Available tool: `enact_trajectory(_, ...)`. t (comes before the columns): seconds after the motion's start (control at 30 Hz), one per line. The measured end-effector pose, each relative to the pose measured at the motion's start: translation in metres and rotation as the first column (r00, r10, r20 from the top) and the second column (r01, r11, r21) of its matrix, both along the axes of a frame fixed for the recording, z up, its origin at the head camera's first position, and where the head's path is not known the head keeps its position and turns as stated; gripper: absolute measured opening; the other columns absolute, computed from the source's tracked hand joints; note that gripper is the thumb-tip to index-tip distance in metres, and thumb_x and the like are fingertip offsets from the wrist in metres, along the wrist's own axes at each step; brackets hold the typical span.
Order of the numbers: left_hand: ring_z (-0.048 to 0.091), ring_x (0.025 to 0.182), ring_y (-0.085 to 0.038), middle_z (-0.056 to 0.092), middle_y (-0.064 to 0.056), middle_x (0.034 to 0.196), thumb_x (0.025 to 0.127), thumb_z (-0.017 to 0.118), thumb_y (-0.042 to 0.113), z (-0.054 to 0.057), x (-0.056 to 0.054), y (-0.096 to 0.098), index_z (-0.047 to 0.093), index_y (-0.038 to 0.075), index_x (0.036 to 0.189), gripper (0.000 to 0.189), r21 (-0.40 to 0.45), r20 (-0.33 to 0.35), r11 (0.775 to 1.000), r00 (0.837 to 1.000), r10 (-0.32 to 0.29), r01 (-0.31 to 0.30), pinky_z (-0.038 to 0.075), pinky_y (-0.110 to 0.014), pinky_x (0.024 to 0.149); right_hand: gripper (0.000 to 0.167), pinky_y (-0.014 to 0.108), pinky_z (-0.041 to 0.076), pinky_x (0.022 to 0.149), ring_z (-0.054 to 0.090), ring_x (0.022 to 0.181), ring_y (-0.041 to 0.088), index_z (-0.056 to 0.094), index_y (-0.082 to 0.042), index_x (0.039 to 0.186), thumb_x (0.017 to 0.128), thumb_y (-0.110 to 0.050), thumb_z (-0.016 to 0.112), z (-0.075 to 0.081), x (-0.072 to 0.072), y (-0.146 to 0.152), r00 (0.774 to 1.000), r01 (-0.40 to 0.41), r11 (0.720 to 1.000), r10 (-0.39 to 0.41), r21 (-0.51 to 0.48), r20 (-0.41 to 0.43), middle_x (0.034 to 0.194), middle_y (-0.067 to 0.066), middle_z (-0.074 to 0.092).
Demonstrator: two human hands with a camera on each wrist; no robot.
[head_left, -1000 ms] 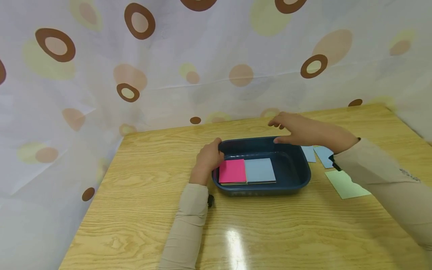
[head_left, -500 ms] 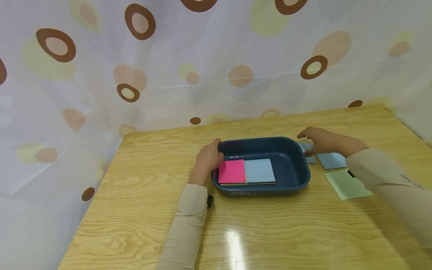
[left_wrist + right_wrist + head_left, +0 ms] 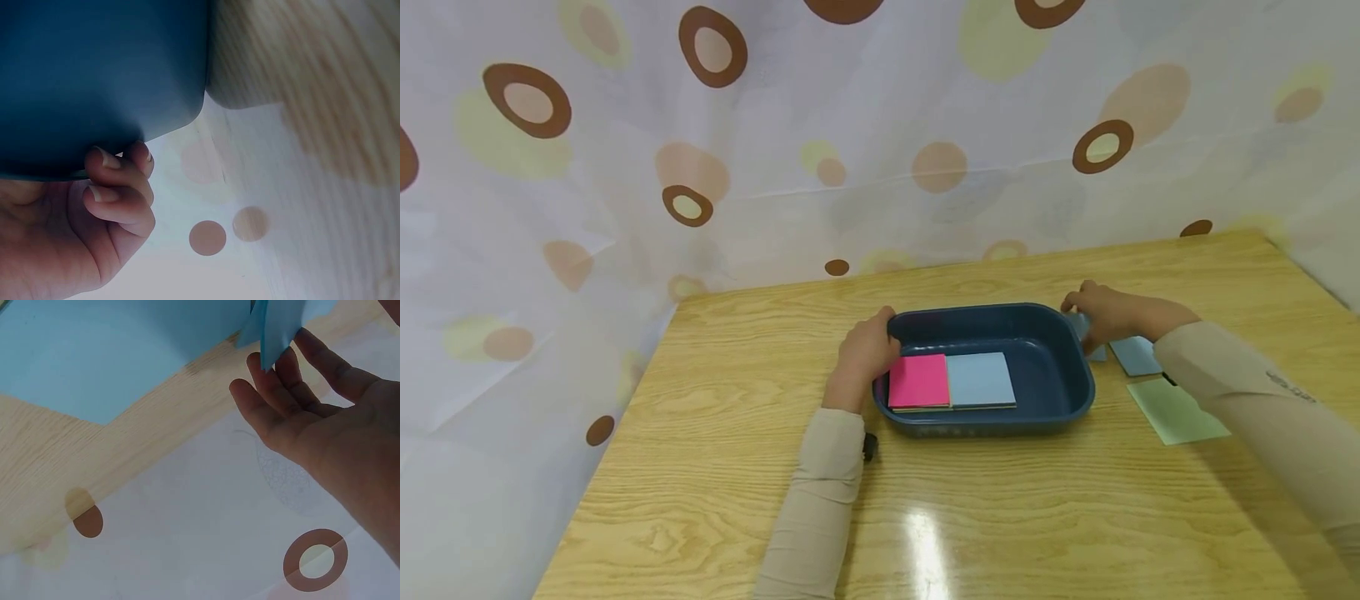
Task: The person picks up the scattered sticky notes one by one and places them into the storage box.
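A dark blue plastic tray (image 3: 1037, 379) stands mid-table in the head view. My left hand (image 3: 863, 354) grips its left end, and the left wrist view shows the fingers (image 3: 119, 203) curled at the rim. Inside the tray lie a pink stack of square paper (image 3: 919, 381) and, beside it, a light blue stack (image 3: 980, 379). Just past the tray's right end, my right hand (image 3: 1107, 313) pinches a thin light blue paper pad (image 3: 282, 331), tilted up on edge between thumb and fingers. Another blue piece peeks out under that hand.
Right of the tray, a light blue square (image 3: 1135, 357) and a pale green square (image 3: 1176, 410) lie on the wooden table (image 3: 1000, 508), partly behind the right sleeve. A white curtain (image 3: 850, 108) with brown and yellow ovals hangs along the table's far edge.
My right hand has moved from above the tray's back rim to the right, down to the blue paper, and now has a pad lifted on edge. The left hand has stayed on the tray.
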State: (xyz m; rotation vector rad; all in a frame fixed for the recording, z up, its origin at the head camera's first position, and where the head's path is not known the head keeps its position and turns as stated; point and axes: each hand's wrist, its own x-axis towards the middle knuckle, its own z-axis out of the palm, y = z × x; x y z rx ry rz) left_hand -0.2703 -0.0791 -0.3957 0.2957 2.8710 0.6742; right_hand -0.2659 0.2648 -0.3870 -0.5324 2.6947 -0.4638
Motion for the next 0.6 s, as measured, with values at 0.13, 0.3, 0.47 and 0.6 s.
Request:
enact_trajectory(0.13, 0.055, 0.072, -0.026, 0.065, -0.017, 0.107, 0.093, 0.053, 0.011, -0.0012, -0.0006, -0.0003, 0.045, 0.012, 0.141, 0.048, -0.004, -0.006, 1.0, 1.0, -0.005, 0.005, 0.044, -0.037, 0.061, 0.064, 0.054, 0.045, 0.08, 0.047, 0.104, 0.046, 0.049, 0.012, 0.117, 0.069, -0.01, 0.086, 0.0016, 0.0, -0.0003, 1.0, 0.019, 1.0, -0.018, -0.013, 0.015, 0.113, 0.033, 0.038)
enact_trajectory(0.3, 0.055, 0.072, -0.025, 0.066, -0.016, 0.108, 0.093, 0.053, 0.012, -0.0018, 0.0, 0.0001, 0.045, 0.012, 0.14, 0.048, -0.006, -0.01, 1.0, 1.0, -0.007, 0.007, 0.044, -0.037, 0.061, 0.067, 0.055, 0.043, 0.082, 0.047, 0.104, 0.045, 0.047, 0.009, 0.114, 0.067, -0.017, 0.088, 0.0005, 0.0001, 0.0019, 1.0, 0.028, 1.0, -0.028, -0.008, 0.008, 0.114, 0.03, 0.046)
enact_trajectory(0.47, 0.055, 0.07, -0.025, 0.066, -0.017, 0.107, 0.093, 0.053, 0.012, -0.0007, 0.0006, 0.0003, 0.045, 0.011, 0.14, 0.048, -0.007, -0.013, 1.0, 1.0, -0.006, 0.006, 0.043, -0.036, 0.059, 0.071, 0.055, 0.044, 0.078, 0.048, 0.103, 0.046, 0.045, 0.006, 0.116, 0.067, -0.021, 0.088, 0.0, -0.0007, 0.0038, 0.999, 0.046, 0.998, -0.045, 0.032, -0.012, 0.114, 0.03, 0.048)
enact_trajectory(0.6, 0.055, 0.071, -0.025, 0.066, -0.017, 0.108, 0.093, 0.053, 0.012, -0.0007, 0.0005, 0.0006, 0.045, 0.011, 0.14, 0.048, -0.011, -0.016, 1.0, 1.0, -0.004, 0.004, 0.044, -0.036, 0.06, 0.071, 0.055, 0.044, 0.079, 0.048, 0.103, 0.045, 0.043, 0.006, 0.117, 0.069, -0.022, 0.087, 0.0001, -0.0004, 0.0045, 0.999, 0.037, 0.999, -0.037, 0.019, -0.007, 0.115, 0.033, 0.041)
